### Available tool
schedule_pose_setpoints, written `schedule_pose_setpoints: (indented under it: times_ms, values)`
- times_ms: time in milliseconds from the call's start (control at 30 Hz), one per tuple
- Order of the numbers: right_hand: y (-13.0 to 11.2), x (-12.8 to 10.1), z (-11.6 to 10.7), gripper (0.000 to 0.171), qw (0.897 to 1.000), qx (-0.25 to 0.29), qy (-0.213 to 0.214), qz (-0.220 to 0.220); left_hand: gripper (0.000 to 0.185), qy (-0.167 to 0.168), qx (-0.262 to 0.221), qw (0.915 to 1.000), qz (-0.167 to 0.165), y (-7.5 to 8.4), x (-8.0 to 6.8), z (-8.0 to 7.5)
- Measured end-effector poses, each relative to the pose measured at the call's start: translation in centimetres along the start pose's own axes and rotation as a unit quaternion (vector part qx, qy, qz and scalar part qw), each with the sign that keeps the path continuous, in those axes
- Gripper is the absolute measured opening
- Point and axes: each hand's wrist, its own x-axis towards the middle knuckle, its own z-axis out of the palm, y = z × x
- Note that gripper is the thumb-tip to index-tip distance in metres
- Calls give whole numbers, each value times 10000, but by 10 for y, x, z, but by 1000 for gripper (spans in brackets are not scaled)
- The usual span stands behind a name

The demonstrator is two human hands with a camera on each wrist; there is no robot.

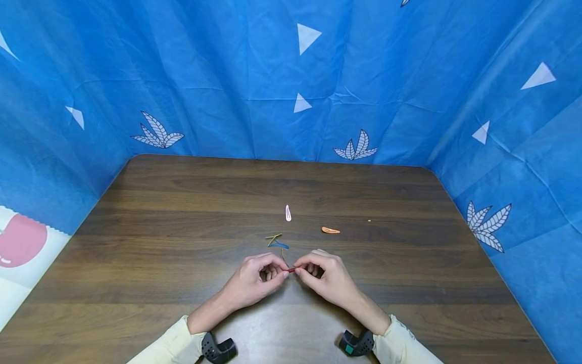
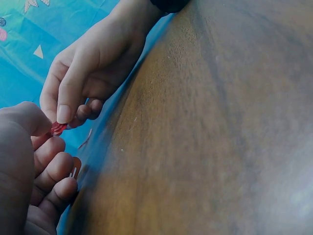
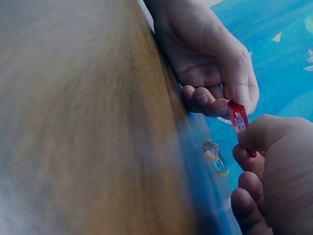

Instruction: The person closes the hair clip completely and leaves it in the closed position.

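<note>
Between the two hands, low over the table, is a red snap hair clip (image 3: 238, 116). The left hand (image 1: 256, 280) pinches one end of it between thumb and index finger. At the other end the right hand (image 1: 328, 279) grips it the same way, fingertips close to those of the left. In the right wrist view the clip's open slot shows, with part of its length covered by the fingers. Just beyond the hands lie a blue hair clip (image 1: 279, 245), a thin yellow pin (image 1: 274, 236) and a thin brown pin (image 1: 283, 257).
Farther back on the wooden table (image 1: 182, 227) lie a pale pink hair clip (image 1: 288, 214) and an orange hair clip (image 1: 330, 230). A tiny yellow piece (image 1: 369, 220) lies to the right. Blue curtains (image 1: 227, 91) stand along the table's back and sides.
</note>
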Motion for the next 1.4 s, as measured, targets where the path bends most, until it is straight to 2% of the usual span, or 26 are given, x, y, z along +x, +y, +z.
schedule_pose_setpoints:
  times_ms: [367,600,733,867,1167,1400]
  values:
    - [1,-1,0,18,9996,94,-55,266,19,25,-14,10000,5,0,1,0]
    - [-1,-2,-1,14,9961,529,-203,682,25,23,-10,9999,100,-1,0,1]
    - [-2,-2,-2,12,9946,688,-260,738,24,68,-3,9999,112,-2,-1,1]
    - [-1,-2,-2,14,9956,638,-302,618,21,114,35,9998,129,-2,-1,2]
    - [4,-1,-6,18,9998,-69,-123,-112,19,155,81,9998,103,-3,0,2]
    - [7,0,-7,17,9994,-62,-23,-346,19,154,103,9997,127,-3,0,2]
